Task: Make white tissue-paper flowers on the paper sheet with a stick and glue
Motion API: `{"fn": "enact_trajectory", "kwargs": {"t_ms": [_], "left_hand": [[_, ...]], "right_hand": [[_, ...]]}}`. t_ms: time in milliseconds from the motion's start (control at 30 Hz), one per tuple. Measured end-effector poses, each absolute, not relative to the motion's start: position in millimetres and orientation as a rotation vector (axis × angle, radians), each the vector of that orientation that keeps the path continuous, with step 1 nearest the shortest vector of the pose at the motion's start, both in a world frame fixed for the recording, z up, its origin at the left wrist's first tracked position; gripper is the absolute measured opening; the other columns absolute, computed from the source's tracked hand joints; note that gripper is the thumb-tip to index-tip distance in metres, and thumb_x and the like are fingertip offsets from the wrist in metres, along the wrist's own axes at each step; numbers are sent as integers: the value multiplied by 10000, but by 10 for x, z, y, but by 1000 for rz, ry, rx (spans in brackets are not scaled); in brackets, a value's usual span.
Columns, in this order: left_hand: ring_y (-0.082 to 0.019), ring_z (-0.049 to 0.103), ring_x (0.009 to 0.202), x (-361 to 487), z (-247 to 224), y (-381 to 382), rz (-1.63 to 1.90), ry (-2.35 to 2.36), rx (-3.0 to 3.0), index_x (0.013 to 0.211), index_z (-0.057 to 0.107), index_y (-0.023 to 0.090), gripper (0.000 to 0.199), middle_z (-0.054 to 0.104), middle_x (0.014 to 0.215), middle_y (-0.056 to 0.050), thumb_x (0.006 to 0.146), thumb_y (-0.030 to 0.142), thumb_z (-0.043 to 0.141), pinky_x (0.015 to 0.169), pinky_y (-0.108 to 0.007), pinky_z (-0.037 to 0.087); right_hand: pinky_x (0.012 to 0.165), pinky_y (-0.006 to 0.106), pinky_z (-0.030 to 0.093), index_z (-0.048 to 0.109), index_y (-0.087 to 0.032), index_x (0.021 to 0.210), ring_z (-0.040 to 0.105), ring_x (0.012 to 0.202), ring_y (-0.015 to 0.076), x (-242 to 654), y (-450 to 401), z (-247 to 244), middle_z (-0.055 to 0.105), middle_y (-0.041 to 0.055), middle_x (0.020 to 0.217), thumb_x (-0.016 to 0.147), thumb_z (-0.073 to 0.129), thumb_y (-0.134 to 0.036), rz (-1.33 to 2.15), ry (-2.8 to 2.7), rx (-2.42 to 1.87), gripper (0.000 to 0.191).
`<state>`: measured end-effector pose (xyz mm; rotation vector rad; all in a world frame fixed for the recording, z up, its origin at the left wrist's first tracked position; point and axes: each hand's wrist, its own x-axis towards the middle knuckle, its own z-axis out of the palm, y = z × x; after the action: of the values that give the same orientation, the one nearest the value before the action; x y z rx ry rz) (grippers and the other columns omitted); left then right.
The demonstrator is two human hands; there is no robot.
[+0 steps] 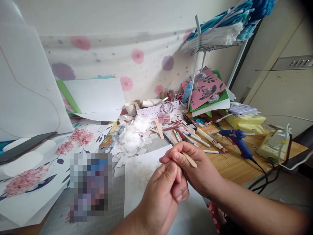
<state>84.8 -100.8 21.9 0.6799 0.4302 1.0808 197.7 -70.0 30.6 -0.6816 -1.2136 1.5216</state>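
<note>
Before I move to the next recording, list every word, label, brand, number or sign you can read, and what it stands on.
No text can be read.
Handwritten paper strip: writing too small and blurred.
Pink card: dark marks near its lower edge, too small.
Pixelated patch: nothing legible.

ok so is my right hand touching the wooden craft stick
Touching: the head view shows the right hand closed on the wooden craft stick, its rounded end jutting out past the thumb.
</note>
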Motion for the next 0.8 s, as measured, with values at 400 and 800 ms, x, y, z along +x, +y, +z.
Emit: {"fn": "enact_trajectory", "kwargs": {"t_ms": [400,800], "left_hand": [[-62,213,471,942,233,-1124,1137,514,628,630,405,175,414,308,504,75,795,472,640,482,-200,212],[-94,311,499,901,110,-1200,881,635,1008,672,416,185,331,372,530,46,934,383,385,532,-231,268]], "right_hand": [[761,285,512,614,-231,798,655,847,150,2060,-858,326,698,21,956,858,600,-261,1128,-1500,-667,69],[635,299,463,497,-217,708,596,630,168,2547,-581,409,628,20,647,896,466,-431,786,-1635,-1090,287]]}}
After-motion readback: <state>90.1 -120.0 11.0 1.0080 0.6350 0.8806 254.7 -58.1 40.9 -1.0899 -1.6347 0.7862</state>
